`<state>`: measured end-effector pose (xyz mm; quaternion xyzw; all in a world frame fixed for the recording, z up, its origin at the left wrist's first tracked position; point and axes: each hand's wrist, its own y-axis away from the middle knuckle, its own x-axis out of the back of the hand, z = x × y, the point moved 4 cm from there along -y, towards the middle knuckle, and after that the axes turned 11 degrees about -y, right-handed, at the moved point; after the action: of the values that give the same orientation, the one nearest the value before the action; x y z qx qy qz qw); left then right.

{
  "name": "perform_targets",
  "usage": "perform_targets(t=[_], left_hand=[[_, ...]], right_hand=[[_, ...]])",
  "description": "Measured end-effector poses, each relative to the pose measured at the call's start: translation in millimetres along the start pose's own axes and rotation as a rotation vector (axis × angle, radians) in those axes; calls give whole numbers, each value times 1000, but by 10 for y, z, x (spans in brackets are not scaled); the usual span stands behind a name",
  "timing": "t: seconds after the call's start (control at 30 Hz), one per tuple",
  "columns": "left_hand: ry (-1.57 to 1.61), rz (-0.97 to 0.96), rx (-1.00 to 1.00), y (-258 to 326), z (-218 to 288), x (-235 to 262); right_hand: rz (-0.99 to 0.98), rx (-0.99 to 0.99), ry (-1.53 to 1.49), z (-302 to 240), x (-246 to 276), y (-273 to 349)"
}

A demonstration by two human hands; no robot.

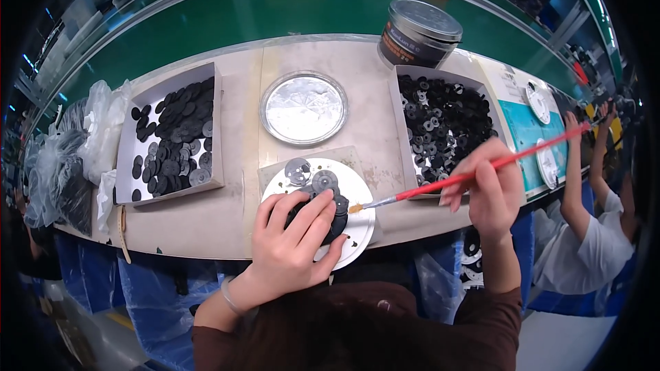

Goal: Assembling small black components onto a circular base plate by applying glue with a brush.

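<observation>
A white round plate lies on a flat sheet at the near middle of the table. On it sit black toothed discs, a dark grey gear and a paler grey disc. My left hand is curled over the black discs, fingers on top and thumb at their near right side, hiding part of them. Held in my right hand is a paintbrush with a long red handle. Its tan bristles point left, close to the right edge of the black discs; contact is hard to tell.
A white box of black discs stands left, another box of small black gears right. Between them lies a round silver lid. Behind are a metal tin and a green belt. Another person works at far right.
</observation>
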<state>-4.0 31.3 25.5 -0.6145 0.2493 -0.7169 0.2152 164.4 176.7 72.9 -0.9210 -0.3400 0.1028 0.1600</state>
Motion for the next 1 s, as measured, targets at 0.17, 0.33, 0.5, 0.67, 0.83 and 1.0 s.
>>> perform_targets(t=[0.17,0.33,0.5,0.67,0.83,1.0], left_hand=[[0,10,8,-9,3,12],[-13,25,-6,-15,13,12],[-14,28,-12,-17,22,24],[-11,22,-1,-3,13,24],[-12,26,-9,-3,14,23],[-5,16,-8,-7,12,13]], right_hand=[[-204,185,102,-92,-164,134],[-332,299,272,-5,-174,82],[-331,253,247,34,-200,50],[-215,181,178,58,-221,20],[-209,96,183,39,-144,18],[-130,87,146,86,-243,-25]])
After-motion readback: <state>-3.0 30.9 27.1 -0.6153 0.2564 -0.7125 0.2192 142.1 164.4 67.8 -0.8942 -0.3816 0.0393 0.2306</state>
